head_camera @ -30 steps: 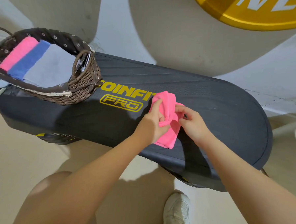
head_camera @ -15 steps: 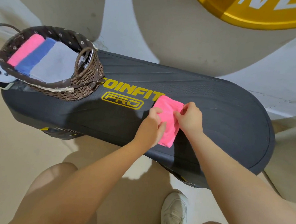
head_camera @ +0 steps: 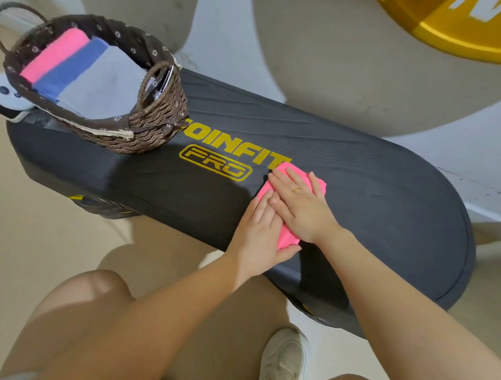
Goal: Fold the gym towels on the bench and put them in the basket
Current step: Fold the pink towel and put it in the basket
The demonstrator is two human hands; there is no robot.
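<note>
Pink towel mostly under both hands

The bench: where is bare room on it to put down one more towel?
The bench is bare on its rounded end beyond the right hand, and over the logo strip between the basket and the pink towel. It is crowded at the basket end and where the left hand and the right hand press the towel.
</note>
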